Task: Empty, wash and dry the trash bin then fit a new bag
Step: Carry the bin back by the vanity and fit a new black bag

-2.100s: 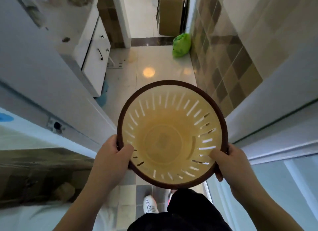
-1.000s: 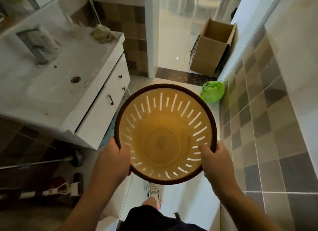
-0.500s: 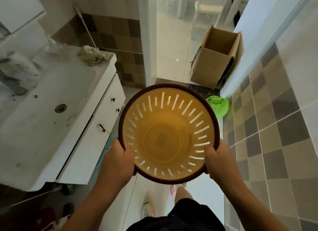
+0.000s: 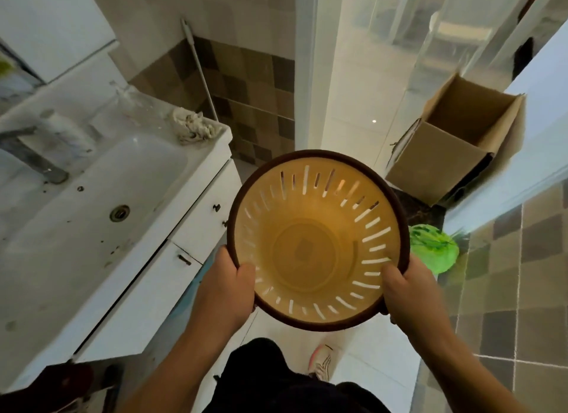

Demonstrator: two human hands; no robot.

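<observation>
I look straight down into a round yellow trash bin (image 4: 316,246) with a dark brown rim and slotted walls; nothing lies inside it. My left hand (image 4: 226,289) grips the rim at its lower left, thumb inside. My right hand (image 4: 408,289) grips the rim at its lower right, thumb inside. The bin hangs in the air in front of my waist, above the bathroom floor. A tied green bag (image 4: 433,251) lies on the floor just right of the bin, partly hidden behind it.
A white washbasin (image 4: 92,191) on a drawer cabinet (image 4: 172,259) stands at the left, with a tap (image 4: 33,157) and a crumpled rag (image 4: 195,128). A mop handle (image 4: 199,71) leans in the corner. An open cardboard box (image 4: 455,142) sits past the doorway. Tiled wall at the right.
I have walked forward with the bin held in both hands; the washbasin and cardboard box have drawn nearer, and the green bag now sits beside the bin. My grip is unchanged.
</observation>
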